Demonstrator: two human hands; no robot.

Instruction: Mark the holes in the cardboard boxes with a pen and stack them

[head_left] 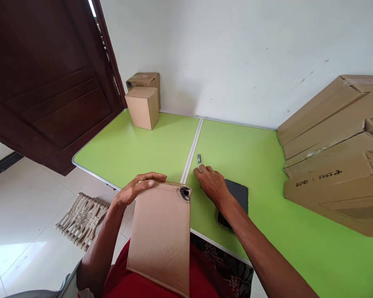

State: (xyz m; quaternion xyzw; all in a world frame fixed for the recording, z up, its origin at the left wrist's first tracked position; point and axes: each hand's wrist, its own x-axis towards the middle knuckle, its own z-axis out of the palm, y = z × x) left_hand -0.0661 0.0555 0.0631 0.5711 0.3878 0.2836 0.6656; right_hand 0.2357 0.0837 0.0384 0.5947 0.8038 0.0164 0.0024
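Observation:
A brown cardboard box (161, 231) rests tilted against my lap at the table's front edge. Its upper right corner bears a dark, ragged hole with scribbled lines round it. My left hand (143, 186) grips the box's upper left edge, thumb on the near face and fingers over the top. On the green table, my right hand (211, 182) is closed round a pen (199, 158), whose grey and black end sticks out beyond the fingers. Just under the right forearm lies a black tablet or phone (238, 198), partly covered by the arm.
Two cardboard boxes (139, 108) stand at the table's back left. Large folded cartons (329, 165) lean at the right. A pale strip (192, 149) divides the green table top (251, 153). A woven stool (82, 219) stands on the floor at left, near a dark door (49, 82).

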